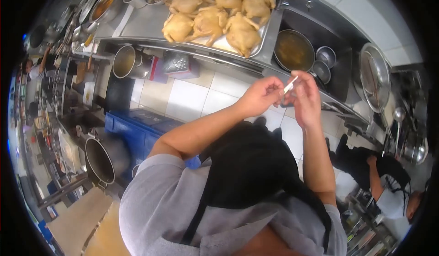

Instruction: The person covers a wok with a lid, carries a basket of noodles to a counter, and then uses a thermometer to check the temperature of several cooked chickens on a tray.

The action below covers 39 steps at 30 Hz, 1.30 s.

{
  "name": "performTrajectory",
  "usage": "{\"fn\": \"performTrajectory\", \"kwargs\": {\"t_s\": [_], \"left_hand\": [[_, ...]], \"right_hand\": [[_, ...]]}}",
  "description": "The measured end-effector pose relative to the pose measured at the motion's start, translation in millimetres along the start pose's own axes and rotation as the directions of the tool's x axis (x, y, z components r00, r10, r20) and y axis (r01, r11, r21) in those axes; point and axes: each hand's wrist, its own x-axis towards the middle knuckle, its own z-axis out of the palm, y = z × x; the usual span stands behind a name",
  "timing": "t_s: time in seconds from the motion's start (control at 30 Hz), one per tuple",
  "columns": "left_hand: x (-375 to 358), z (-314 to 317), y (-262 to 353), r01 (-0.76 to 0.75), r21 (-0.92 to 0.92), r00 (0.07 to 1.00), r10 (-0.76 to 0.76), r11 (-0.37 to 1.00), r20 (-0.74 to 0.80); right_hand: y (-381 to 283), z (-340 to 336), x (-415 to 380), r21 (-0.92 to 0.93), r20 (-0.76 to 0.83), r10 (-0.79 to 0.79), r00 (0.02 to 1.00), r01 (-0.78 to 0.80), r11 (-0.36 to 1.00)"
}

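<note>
In front of my apron both hands are raised close together around a small, thin white stick-like piece (290, 85). My left hand (265, 94) is closed, its thumb and fingers pinched at the lower end of the piece. My right hand (305, 98) has curled fingers at the upper end, touching it. What exactly the white piece is cannot be made out. Beyond my hands, several whole yellow plucked chickens (208, 23) lie on a metal tray (266, 32). A wide pot with brownish liquid (294, 50) sits in the sink (336, 35), just past my right hand.
Two small metal bowls (323, 64) stand beside the pot under a faucet (309, 2). A tall pot (124, 61) and a box grater-like metal item (176, 63) are below the counter. Blue bins (132, 130) stand left. Another person (388, 178) is at right.
</note>
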Motion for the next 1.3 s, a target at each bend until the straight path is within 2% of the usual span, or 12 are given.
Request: {"fn": "performTrajectory", "kwargs": {"t_s": [0.13,0.2,0.33,0.53,0.6,0.63,0.67,0.73,0.8,0.87,1.03,1.3], "left_hand": [[14,-6,-10,-0.02,0.162,0.969,0.059,0.987,-0.239],[17,-7,-14,-0.045,0.186,0.946,0.101,0.981,-0.307],[12,-23,-12,0.007,0.193,0.804,0.109,0.981,-0.584],[-4,-83,-15,0.114,0.31,0.725,0.135,0.944,-0.676],[-13,-120,-26,0.207,0.384,0.777,0.087,0.9,-0.624],[-18,-142,-30,0.289,0.456,0.817,0.032,0.842,-0.575],[-19,-170,-28,0.389,0.778,0.862,0.102,0.493,-0.496],[-7,-211,-20,0.627,0.773,0.777,0.015,-0.101,-0.629],[6,-258,-16,0.604,0.713,0.743,-0.072,-0.355,-0.665],[25,-258,20,0.534,0.73,0.756,-0.146,-0.426,-0.638],[37,-291,17,0.222,0.735,0.828,-0.274,-0.641,-0.489],[41,-308,14,0.173,0.69,0.848,-0.25,-0.702,-0.467]], "right_hand": [[37,-12,42,-0.094,0.08,0.003,0.997,0.005,0.996],[48,-4,58,0.061,0.152,0.001,0.988,-0.01,0.998],[72,13,82,0.055,0.273,0.129,0.953,-0.149,0.987],[129,48,108,0.074,0.387,0.193,0.901,-0.239,0.968],[159,53,126,-0.151,0.349,0.174,0.921,-0.129,0.98],[169,55,133,-0.232,0.27,0.223,0.937,-0.162,0.959],[178,54,137,-0.222,0.252,0.222,0.942,-0.167,0.961],[185,55,145,-0.198,0.167,0.321,0.932,-0.287,0.937],[194,55,135,-0.178,0.184,0.377,0.908,-0.346,0.921],[198,58,124,-0.191,0.273,0.42,0.865,-0.379,0.905],[219,65,110,-0.149,0.333,0.499,0.8,-0.477,0.866],[229,88,108,-0.122,0.339,0.479,0.81,-0.467,0.876]]}}
